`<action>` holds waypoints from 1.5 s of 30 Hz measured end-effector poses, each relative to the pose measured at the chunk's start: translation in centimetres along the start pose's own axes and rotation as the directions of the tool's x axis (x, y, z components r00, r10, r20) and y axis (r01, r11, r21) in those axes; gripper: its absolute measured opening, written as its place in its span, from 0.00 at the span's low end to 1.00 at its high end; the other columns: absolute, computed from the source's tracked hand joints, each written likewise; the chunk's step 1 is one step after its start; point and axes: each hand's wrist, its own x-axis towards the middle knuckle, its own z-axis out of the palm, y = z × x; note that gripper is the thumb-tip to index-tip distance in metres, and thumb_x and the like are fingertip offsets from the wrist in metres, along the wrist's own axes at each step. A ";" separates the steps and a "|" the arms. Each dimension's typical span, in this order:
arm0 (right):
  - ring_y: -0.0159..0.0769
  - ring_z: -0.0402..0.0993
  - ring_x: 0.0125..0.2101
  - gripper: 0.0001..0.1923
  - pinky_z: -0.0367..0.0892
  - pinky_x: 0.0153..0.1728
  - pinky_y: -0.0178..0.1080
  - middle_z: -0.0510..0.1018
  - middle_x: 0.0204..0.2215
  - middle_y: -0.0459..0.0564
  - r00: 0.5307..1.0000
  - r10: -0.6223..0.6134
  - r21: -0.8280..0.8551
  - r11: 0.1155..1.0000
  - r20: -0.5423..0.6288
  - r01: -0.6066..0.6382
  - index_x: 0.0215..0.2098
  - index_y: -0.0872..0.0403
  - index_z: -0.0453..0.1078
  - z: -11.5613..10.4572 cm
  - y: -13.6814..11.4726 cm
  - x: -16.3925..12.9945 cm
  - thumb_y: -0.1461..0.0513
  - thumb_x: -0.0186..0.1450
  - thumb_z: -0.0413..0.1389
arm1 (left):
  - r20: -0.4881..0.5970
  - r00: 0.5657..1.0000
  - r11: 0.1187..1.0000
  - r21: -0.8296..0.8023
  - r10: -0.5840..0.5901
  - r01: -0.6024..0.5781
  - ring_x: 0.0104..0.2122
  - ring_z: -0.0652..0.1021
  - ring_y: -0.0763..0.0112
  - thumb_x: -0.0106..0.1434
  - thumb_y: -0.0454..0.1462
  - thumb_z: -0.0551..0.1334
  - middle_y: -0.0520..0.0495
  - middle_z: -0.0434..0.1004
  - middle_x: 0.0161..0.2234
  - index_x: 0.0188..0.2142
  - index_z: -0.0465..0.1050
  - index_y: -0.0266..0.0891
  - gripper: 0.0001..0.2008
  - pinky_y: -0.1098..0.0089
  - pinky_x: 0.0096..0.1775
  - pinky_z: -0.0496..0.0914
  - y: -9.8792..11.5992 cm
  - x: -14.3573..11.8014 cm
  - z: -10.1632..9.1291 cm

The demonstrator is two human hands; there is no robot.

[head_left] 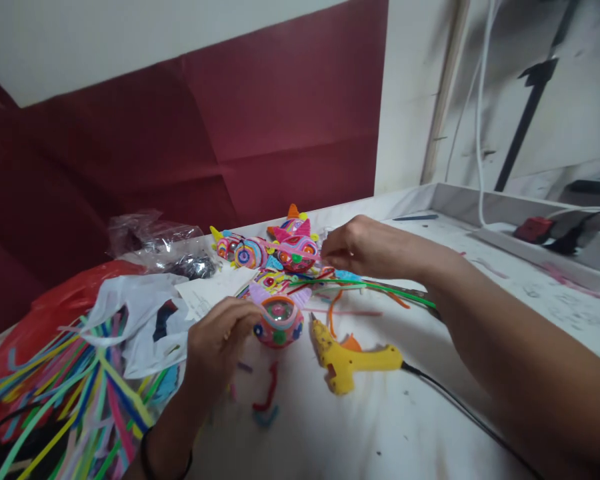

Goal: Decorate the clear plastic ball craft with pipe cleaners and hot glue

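Two hands work over the white table (405,413). Left hand (217,343), fingers curled, touches the left side of a round pipe-cleaner ornament (279,322) resting on the table just right of its fingertips. Right hand (363,247), fingers pinched together, meets a larger pink ornament (296,252) at its left. Between and below both hands lies a yellow glue gun (347,360); loose pipe cleaners (65,400) spread left of the left hand.
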 end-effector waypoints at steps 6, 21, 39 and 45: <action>0.28 0.64 0.20 0.11 0.56 0.26 0.34 0.77 0.21 0.45 0.997 0.028 0.001 1.000 -0.068 -0.028 0.28 0.56 0.78 -1.3 1.5 -0.8 0.66 0.64 0.54 | 0.484 0.860 0.978 -0.196 0.162 -0.073 0.29 0.80 0.73 0.69 0.32 0.58 0.50 0.80 0.28 0.33 0.77 0.40 0.10 0.76 0.33 0.70 1.7 -0.9 1.0; 0.29 0.65 0.20 0.12 0.56 0.27 0.34 0.77 0.21 0.45 0.999 0.038 -0.042 0.998 -0.005 -0.039 0.26 0.54 0.77 -1.0 1.2 -0.6 0.66 0.62 0.52 | 0.553 0.800 0.903 -0.182 -0.233 0.389 0.21 0.67 0.75 0.65 0.43 0.59 0.53 0.69 0.22 0.27 0.72 0.41 0.13 0.73 0.24 0.59 0.8 -0.4 -0.1; 0.28 0.55 0.17 0.15 0.54 0.24 0.34 0.67 0.15 0.42 0.998 0.041 -0.057 0.998 0.049 -0.039 0.19 0.52 0.68 0.1 2.1 -0.3 0.64 0.63 0.51 | 0.062 0.761 0.760 -0.047 -0.646 0.649 0.19 0.74 0.73 0.52 0.39 0.62 0.54 0.78 0.28 0.35 0.70 0.41 0.10 0.73 0.24 0.66 -6.0 -1.0 -0.4; 0.30 0.60 0.18 0.15 0.56 0.26 0.35 0.73 0.18 0.44 0.995 0.050 -0.041 0.998 0.091 -0.047 0.21 0.51 0.71 0.3 2.0 -0.2 0.63 0.64 0.50 | 0.085 0.847 0.828 0.286 -0.524 0.483 0.27 0.77 0.64 0.63 0.42 0.53 0.51 0.77 0.23 0.29 0.72 0.43 0.11 0.68 0.32 0.67 -6.4 -1.6 -0.1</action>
